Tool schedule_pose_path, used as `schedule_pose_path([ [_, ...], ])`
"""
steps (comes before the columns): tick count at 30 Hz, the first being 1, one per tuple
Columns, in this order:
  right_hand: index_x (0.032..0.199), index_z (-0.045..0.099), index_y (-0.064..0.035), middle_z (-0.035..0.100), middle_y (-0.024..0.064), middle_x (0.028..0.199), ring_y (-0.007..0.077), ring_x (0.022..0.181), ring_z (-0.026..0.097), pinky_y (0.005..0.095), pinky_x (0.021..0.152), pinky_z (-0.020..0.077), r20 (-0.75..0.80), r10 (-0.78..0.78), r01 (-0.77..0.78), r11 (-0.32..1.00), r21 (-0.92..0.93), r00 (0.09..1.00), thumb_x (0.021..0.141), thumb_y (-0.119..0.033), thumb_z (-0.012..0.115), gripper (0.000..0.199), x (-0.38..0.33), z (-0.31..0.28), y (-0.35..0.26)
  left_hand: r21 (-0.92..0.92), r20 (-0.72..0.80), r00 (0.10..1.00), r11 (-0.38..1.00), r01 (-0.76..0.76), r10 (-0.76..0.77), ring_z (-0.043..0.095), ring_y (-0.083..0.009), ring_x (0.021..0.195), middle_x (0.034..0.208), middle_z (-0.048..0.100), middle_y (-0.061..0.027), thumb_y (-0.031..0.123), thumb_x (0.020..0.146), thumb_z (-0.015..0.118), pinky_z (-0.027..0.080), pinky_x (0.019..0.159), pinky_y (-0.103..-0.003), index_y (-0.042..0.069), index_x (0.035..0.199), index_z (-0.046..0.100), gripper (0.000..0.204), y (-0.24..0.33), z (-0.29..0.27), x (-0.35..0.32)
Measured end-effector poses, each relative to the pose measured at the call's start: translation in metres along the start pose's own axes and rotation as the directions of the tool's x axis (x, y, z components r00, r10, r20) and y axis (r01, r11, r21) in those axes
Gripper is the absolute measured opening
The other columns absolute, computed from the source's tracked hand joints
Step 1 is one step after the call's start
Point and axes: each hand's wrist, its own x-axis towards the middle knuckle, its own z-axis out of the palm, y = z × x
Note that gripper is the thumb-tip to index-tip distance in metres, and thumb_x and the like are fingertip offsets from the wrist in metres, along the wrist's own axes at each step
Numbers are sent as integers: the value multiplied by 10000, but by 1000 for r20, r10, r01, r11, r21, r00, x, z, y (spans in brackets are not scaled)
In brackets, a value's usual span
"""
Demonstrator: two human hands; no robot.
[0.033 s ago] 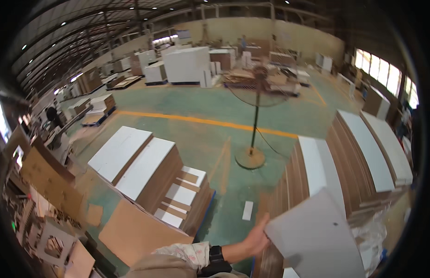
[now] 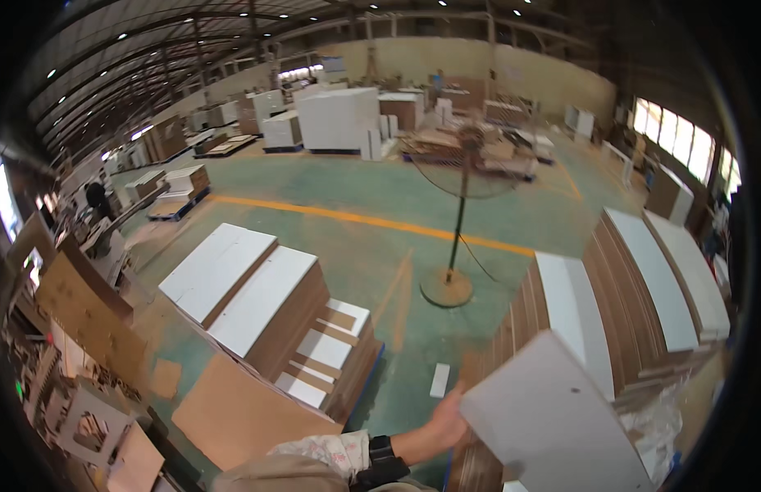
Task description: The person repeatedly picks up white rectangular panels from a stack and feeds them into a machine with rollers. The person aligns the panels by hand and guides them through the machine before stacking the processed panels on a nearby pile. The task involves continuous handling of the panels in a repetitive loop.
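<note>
My left hand (image 2: 446, 420) reaches across from the lower middle, a black band around its wrist and a pale patterned sleeve behind it. It grips the left edge of a white panel (image 2: 553, 418); its fingers are partly hidden at that edge. The panel is tilted, with a small dark spot near its upper right. Beneath and behind it stands a stack of boards with white tops (image 2: 571, 307) and brown edges. My right hand is not visible.
To the left, a pallet holds stacked white-topped boards (image 2: 270, 295) beside a brown sheet (image 2: 241, 426). A pedestal fan (image 2: 458, 221) stands ahead, its cable on the green floor. More boards (image 2: 655, 279) and clear plastic wrap (image 2: 655, 426) lie right. A small white strip (image 2: 439, 380) lies on the floor.
The view has shifted slightly, so the surroundings sit a little lower and further right. My left hand and the panel appear slightly further left, the hand still gripping it.
</note>
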Motion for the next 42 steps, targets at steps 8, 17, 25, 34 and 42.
schedule_pose_path([
  [8, 1117, 524, 64, 589, 92, 1008, 185, 861, 547, 290, 815, 433, 419, -106, 128, 992, -23, 902, 949, -389, 364, 510, -52, 203, -62, 373, -376, 802, 868, -327, 464, 569, -288, 909, 1049, 586, -134, 260, 909, 332, 462, 798, -427, 17, 1093, 532, 365, 161, -252, -60],
  [17, 1113, 523, 79, 594, 107, 1018, 184, 871, 553, 298, 810, 433, 822, -24, 158, 984, -81, 569, 954, -356, 365, 490, -85, 440, -42, 831, -417, 456, 533, -160, 786, 596, -200, 881, 941, 629, -102, 148, 781, 576, 482, 747, -330, 44, 1079, 568, 316, 223, -359, -177],
  [25, 968, 605, 103, 624, 258, 899, 325, 841, 606, 388, 770, 448, 917, 80, 593, 739, -318, 391, 878, -474, 444, 606, -135, 680, -10, 769, -616, 265, 639, 2, 741, 579, -265, 968, 1090, 570, -119, 285, 835, 520, 496, 789, -388, 14, 1193, 451, 455, 278, -357, -155],
  [34, 957, 615, 66, 637, 198, 891, 327, 819, 606, 396, 726, 461, 951, 279, 709, 697, -104, -134, 830, -433, 535, 521, -194, 937, 20, 775, -613, 177, 630, -59, 770, 538, -253, 1014, 1117, 560, -150, 102, 764, 634, 450, 841, -339, -23, 1208, 445, 499, 339, -323, -88],
  [42, 851, 607, -69, 580, 23, 722, 131, 605, 495, 311, 579, 422, 873, 315, -192, 946, -260, 372, 853, -308, 550, 245, -201, 998, 78, 756, -654, -41, 650, -70, 756, 571, -233, 952, 1035, 620, -131, 130, 786, 642, 453, 824, -317, -38, 1087, 564, 353, 380, -302, -55],
])
